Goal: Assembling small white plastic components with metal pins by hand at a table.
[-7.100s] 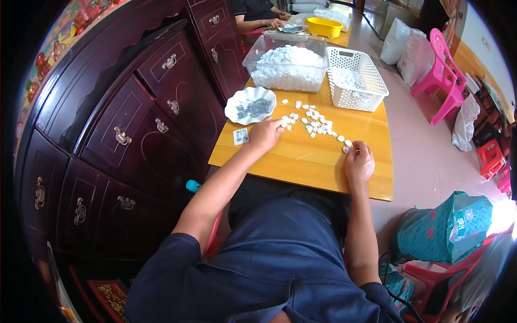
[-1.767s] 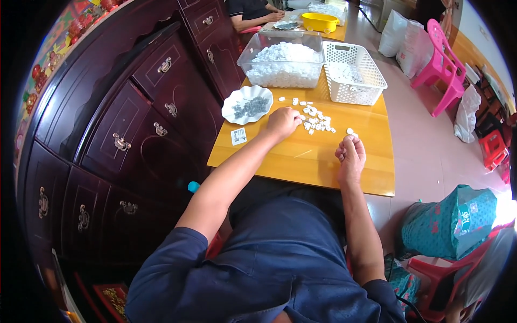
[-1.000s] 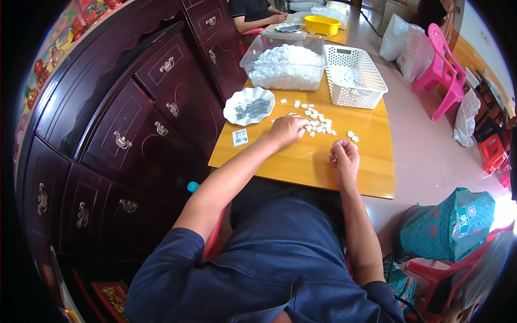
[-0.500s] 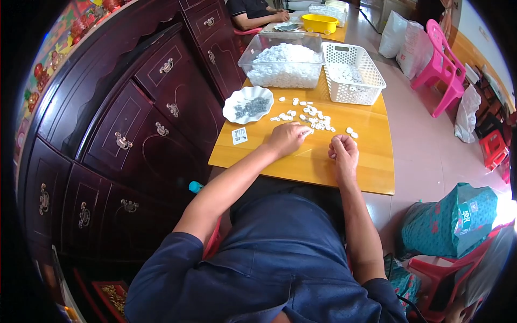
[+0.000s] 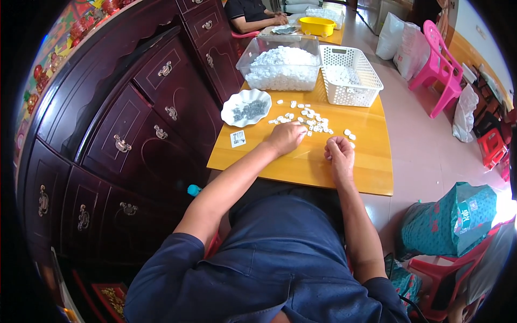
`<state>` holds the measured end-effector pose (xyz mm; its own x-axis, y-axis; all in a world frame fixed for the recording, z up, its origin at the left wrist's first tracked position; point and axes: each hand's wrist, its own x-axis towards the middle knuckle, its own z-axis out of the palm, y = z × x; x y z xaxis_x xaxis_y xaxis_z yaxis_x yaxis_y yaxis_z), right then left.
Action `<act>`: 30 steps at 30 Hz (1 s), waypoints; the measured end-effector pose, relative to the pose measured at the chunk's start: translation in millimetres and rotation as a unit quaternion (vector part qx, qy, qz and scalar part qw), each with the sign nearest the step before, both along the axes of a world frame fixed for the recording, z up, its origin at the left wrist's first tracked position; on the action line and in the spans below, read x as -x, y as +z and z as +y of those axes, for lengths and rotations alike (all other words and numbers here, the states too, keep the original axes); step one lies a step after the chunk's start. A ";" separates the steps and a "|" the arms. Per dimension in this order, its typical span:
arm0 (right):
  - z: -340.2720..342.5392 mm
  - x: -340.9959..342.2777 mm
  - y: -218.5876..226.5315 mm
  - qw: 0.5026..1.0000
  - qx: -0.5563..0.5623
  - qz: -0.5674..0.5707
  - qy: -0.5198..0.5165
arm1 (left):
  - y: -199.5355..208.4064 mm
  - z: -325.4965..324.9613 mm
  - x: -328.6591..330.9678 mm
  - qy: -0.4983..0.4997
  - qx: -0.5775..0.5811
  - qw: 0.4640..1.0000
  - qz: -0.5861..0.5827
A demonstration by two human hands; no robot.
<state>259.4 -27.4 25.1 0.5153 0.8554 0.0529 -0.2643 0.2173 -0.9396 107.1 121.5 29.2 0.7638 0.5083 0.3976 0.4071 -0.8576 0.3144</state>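
Small white plastic pieces [image 5: 309, 114], several of them round or oval with dark centres, lie scattered over the wooden table [image 5: 258, 157]. At the near edge of this scatter is my left hand [image 5: 288, 138], its fingers closed together; whatever is between the fingertips is too small to make out. My right hand [image 5: 341, 154] hovers over the table's near right part with thumb and forefinger pinched, and its grip hides what it may hold. Beside its knuckles sits a little group of three white pieces [image 5: 347, 132]. A scalloped white dish [image 5: 230, 111] holds small dark grey parts.
A clear plastic bin [image 5: 253, 75] heaped with white pieces and a white perforated basket [image 5: 371, 92] stand at the table's far end. A printed white card [image 5: 238, 139] lies at left. Beyond, a person [image 5: 252, 19] sits by a yellow tub [image 5: 316, 26]. Dark cabinets [image 5: 118, 121] line the left.
A third white piece now shows next to my right hand, where two were visible. My right hand has shifted slightly left; my left hand stays at the scatter. The view has tilted a little.
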 end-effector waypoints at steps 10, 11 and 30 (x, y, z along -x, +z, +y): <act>2.1 1.9 0.6 1.000 0.004 -0.005 0.007 | -11.6 15.1 6.7 -0.044 0.071 0.991 -0.107; 1.5 1.9 0.9 1.000 0.005 -0.001 0.010 | -9.8 13.7 7.5 -0.027 0.112 0.985 -0.129; 7.1 -0.4 -13.7 0.991 0.052 -0.119 0.019 | 9.9 3.5 5.2 -0.029 0.080 0.996 0.021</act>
